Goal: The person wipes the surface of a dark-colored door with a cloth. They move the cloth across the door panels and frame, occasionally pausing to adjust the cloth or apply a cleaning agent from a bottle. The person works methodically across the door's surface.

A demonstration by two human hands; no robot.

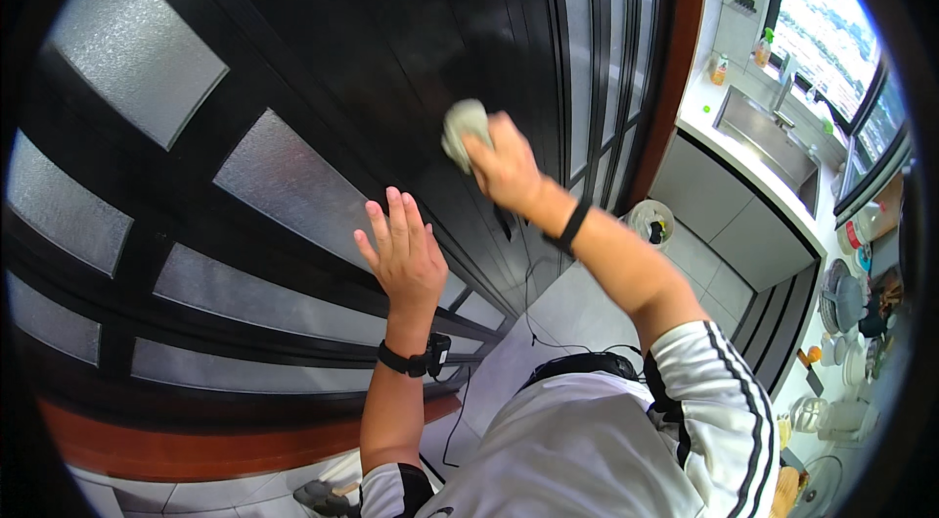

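My right hand (506, 169) grips a bunched pale cloth (465, 133) and is slightly blurred. The cloth lies against or just before the dark panel (411, 26) of a black door; contact cannot be made out for sure. Lower and to the left, my left hand (407, 254) is raised flat with its fingers extended, holding nothing. It is in front of the black door frame and a textured glass pane (293, 180); whether the palm touches is hidden. A dark door handle (504, 223) shows just below my right hand.
A whitish bin (650, 223) stands on the tiled floor beyond my right forearm. Thin black cables (530, 305) run down to the floor. At right, a counter carries a steel sink (763, 140), spray bottle (764, 48), knife (810, 374) and several dishes. Reddish-brown trim (671, 63) borders the doors.
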